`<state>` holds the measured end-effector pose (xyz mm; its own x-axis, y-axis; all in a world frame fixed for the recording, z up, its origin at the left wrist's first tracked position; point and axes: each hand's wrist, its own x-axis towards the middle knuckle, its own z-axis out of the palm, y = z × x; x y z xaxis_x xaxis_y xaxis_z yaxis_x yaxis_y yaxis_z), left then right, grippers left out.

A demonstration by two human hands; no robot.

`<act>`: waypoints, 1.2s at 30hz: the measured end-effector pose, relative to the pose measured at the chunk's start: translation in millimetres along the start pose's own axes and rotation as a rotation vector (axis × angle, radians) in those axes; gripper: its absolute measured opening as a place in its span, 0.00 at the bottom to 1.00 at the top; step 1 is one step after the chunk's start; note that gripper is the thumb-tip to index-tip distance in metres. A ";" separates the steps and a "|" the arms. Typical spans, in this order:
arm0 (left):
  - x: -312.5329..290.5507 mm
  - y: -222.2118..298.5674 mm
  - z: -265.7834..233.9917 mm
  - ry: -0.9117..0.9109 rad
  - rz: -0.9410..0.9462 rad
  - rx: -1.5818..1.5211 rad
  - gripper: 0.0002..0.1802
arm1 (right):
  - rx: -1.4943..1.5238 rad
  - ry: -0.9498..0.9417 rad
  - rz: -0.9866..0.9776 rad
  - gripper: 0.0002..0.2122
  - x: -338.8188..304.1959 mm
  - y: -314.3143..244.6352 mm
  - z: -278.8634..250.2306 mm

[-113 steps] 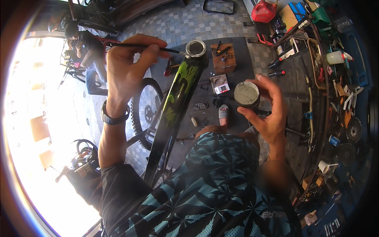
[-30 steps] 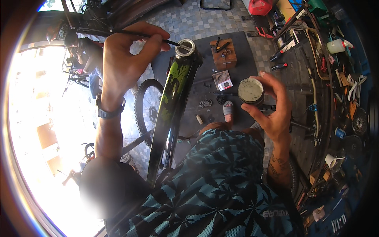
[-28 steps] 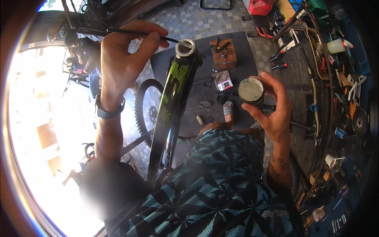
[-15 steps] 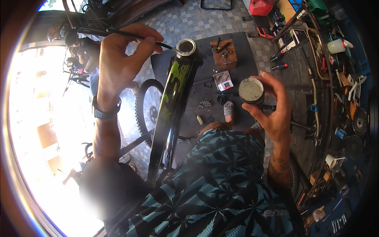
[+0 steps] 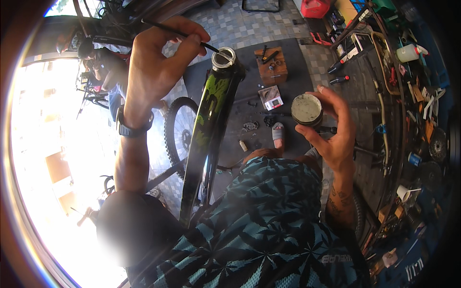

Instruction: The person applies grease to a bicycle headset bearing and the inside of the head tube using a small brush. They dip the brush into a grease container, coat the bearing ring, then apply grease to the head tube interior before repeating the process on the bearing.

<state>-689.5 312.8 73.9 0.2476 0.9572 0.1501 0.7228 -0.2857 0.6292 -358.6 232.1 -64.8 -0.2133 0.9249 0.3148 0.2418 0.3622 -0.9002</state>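
Between its thumb and fingers, my left hand (image 5: 161, 65) pinches a thin dark-handled brush (image 5: 177, 31). The brush tip reaches into the open metal-rimmed end of the head tube (image 5: 224, 58), at the top of a green and black bike frame (image 5: 211, 105). My right hand (image 5: 333, 125) is closed around a small round jar (image 5: 306, 110) filled with pale greenish-grey grease, held to the right of the frame with its top facing up. The inside of the tube is partly hidden by the brush and the rim.
A wooden block (image 5: 272, 67) with small parts stands on a dark mat (image 5: 201, 72), beside a small box (image 5: 271, 98). A bike wheel (image 5: 182, 127) is left of the frame. Tools crowd a bench (image 5: 408, 144) at right. Another person (image 5: 108, 67) is at far left.
My left hand has moved right, carrying the brush tip from the near left of the tube's rim across its opening. My right hand and the jar have barely moved.
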 end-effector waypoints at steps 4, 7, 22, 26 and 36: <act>5.6 -4.3 2.0 -0.002 0.027 0.024 0.12 | -0.008 0.010 0.003 0.39 -2.4 1.0 -0.9; 6.9 -6.4 3.6 0.025 0.020 0.069 0.12 | -0.004 0.015 0.010 0.39 -3.8 2.3 -1.3; -18.5 9.5 0.4 -0.002 -0.029 0.034 0.11 | -0.011 0.007 0.002 0.39 -2.9 0.5 -0.8; -20.2 9.1 -4.5 0.058 -0.036 -0.060 0.08 | -0.006 -0.001 0.009 0.39 -3.2 1.0 -0.9; -8.8 1.9 3.3 0.053 0.061 0.038 0.10 | -0.013 -0.007 0.013 0.39 -4.4 -0.2 -2.0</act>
<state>-688.1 303.7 71.3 0.2580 0.9388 0.2284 0.7313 -0.3443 0.5888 -355.8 228.2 -65.4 -0.2165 0.9286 0.3014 0.2570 0.3520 -0.9000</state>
